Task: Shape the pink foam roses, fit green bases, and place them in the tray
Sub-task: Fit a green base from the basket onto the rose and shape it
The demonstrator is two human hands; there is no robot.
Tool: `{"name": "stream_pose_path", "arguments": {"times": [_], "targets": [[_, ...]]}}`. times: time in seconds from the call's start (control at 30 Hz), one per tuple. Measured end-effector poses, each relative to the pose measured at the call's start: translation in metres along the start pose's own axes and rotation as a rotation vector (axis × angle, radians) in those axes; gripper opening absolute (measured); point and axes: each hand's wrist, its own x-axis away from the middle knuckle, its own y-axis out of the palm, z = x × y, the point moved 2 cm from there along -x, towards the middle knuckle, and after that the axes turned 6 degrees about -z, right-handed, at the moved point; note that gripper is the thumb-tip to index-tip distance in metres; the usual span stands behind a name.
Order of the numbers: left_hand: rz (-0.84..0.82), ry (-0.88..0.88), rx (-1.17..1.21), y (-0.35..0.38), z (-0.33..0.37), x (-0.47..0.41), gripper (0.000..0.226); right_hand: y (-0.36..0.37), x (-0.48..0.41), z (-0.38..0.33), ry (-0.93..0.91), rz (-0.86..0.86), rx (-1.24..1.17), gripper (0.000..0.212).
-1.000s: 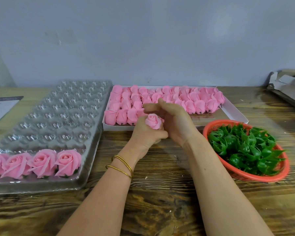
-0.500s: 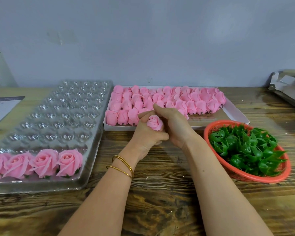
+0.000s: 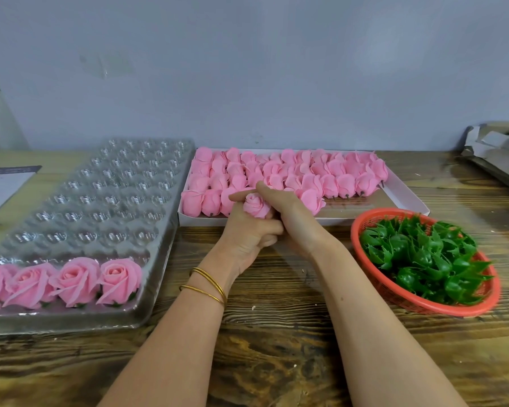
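Both hands are pressed together, the left hand (image 3: 247, 236) and the right hand (image 3: 297, 221), and they pinch one small pink rose (image 3: 255, 204) at their fingertips. It is a tight bud with curled petals. Its bottom is hidden, and so are the right hand's fingers. Left of the hands, a clear tray (image 3: 106, 201) holds four big open roses (image 3: 74, 282); the far left one is cut off. Right of the hands sits a red basket (image 3: 423, 306) of green bases (image 3: 417, 254).

Left hand (image 3: 247, 233) and right hand (image 3: 294, 218) holding pink rose (image 3: 256, 204), clear tray (image 3: 80, 218) left
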Motion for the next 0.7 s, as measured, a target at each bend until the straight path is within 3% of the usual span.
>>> {"name": "stream_pose_path", "arguments": {"times": [0.1,0.17,0.23,0.3,0.37,0.5,0.7], "targets": [[0.006,-0.007,-0.004,0.0022,0.002,0.001,0.031,-0.0012,0.0004,-0.0005,-0.034,0.01,0.06,0.044],[0.019,-0.024,0.0,0.0034,0.0042,0.0018,0.038,-0.0019,0.0005,0.0003,-0.041,0.009,0.088,0.045],[0.007,-0.028,-0.014,0.0041,0.0049,0.0021,0.025,-0.0025,0.0003,0.0006,-0.044,0.045,0.108,0.047],[-0.012,-0.043,-0.056,0.0028,0.0042,0.0015,0.033,-0.0047,0.0001,-0.0013,-0.075,0.12,0.107,0.045],[-0.02,-0.052,-0.094,0.0023,0.0025,0.0017,0.041,-0.0077,0.0009,-0.0044,-0.152,0.183,0.088,0.034],[0.001,-0.035,-0.154,0.0047,0.0043,0.0037,0.031,-0.0059,0.003,-0.0072,-0.262,0.167,0.139,0.009],[-0.013,-0.017,-0.175,0.0067,0.007,0.005,0.036,-0.0082,0.0,-0.0033,-0.274,0.159,0.232,0.003]]}}
